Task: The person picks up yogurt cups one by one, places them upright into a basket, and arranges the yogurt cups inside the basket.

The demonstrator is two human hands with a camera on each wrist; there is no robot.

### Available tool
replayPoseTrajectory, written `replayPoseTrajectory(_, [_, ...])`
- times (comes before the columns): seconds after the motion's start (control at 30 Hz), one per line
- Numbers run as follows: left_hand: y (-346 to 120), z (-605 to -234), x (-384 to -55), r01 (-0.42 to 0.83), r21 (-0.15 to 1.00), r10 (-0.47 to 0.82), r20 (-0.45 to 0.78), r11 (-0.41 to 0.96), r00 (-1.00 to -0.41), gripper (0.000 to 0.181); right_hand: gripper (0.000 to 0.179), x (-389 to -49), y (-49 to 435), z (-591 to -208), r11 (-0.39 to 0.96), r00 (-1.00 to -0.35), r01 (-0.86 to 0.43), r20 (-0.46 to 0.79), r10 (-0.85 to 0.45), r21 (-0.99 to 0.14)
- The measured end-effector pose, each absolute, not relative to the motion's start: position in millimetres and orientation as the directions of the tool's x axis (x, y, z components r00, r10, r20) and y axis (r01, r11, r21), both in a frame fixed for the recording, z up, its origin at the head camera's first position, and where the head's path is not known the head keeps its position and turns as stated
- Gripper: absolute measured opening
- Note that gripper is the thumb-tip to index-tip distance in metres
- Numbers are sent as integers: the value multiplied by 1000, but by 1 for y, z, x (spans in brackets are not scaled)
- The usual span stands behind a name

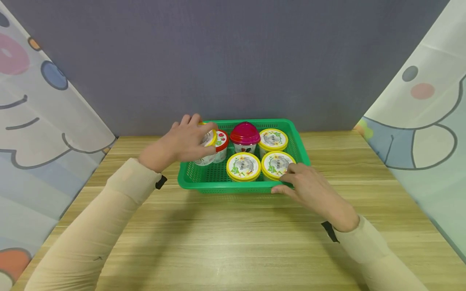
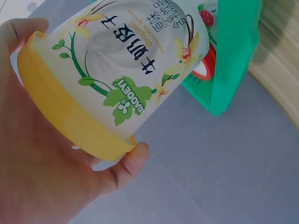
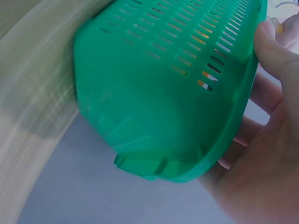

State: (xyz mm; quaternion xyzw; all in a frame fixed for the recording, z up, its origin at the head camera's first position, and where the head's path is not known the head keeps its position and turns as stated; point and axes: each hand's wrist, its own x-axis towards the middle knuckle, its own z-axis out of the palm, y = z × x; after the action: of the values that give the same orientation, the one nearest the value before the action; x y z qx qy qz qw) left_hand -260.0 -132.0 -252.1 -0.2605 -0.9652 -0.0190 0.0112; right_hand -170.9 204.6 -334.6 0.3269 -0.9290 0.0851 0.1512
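Note:
My left hand grips a white paper cup by its yellow lid, fingers and thumb spread round the rim. In the head view the cup overlaps the left end of a green plastic basket. My right hand holds the basket's front rim near the right corner, its thumb outside and its fingers over the edge. Close to these fingers is a yellow-lidded cup. Another yellow-lidded cup stands left of it, and a third behind. A red-lidded cup is partly hidden by the held one.
A cup with a domed magenta lid stands at the basket's back middle. The basket sits on a wooden table, close to a grey wall. Cartoon-printed curtains hang at both sides.

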Motion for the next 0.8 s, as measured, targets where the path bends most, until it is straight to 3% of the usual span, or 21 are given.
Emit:
replayPoseTrajectory(0.6, [-119,-280,-250,551,10,551,-60,834,-832,68,36,-171,204,-335,784,-753,-618,328,-571,-56])
replayPoseTrajectory(0.8, [-117,-289,-248,545,28,545,-68,838,-835,61,37,-170,204,-336,786,-755,-616,327,-568,-57])
